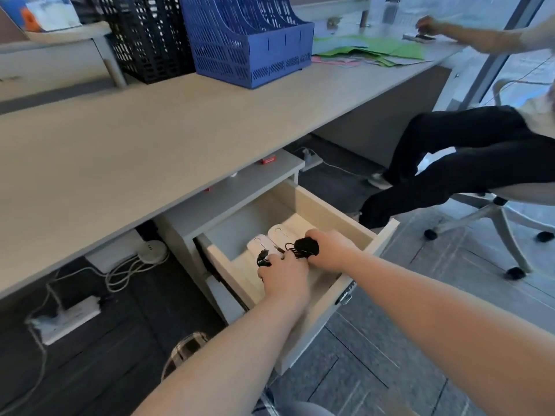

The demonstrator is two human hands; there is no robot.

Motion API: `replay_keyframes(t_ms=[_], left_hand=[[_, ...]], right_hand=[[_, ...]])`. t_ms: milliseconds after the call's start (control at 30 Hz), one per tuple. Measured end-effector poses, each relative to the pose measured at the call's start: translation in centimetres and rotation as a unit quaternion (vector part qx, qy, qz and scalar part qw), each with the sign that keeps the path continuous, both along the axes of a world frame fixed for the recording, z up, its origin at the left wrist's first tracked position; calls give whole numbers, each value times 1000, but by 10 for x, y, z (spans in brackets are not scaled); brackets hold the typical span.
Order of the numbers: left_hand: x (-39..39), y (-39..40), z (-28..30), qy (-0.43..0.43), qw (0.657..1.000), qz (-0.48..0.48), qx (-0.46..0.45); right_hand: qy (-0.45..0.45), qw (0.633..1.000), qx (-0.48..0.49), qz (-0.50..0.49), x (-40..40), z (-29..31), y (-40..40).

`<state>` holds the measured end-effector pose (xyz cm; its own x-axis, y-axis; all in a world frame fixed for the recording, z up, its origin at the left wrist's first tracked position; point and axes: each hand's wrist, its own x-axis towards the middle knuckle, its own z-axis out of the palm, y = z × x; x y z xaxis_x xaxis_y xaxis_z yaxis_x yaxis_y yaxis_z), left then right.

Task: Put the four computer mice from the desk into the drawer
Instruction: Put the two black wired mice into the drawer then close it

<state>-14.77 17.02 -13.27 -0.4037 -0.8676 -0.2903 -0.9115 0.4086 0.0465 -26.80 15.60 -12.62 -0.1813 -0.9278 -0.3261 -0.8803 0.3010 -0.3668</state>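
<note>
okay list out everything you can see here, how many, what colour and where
Drawer: one, pale wood, pulled open under the desk.
White mice: two, side by side in the drawer.
Black mouse: one, with cable, under the right hand.
Desk: one, grey.
File racks: two, black and blue, at desk's back.
Papers: several, green and pink, far right of desk.
Power strip: one, white, on floor.
Seated person: one, dark trousers, right.
Left hand: in drawer, black cable at its fingers.
Right hand: in drawer.

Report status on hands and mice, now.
Both hands in the open drawer. Right hand on black mouse; left hand on its cable. Nothing blocking.
</note>
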Motion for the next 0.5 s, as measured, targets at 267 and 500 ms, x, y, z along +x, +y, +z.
replay_keyframes(t_ms=[267, 500], left_hand=[[-5, 0, -30, 12, 997, 35, 67], [-2, -11, -40, 89, 982, 72, 147]], right_hand=[[95, 990, 73, 71, 7, -14, -7], [97, 983, 123, 96, 8, -22, -13]])
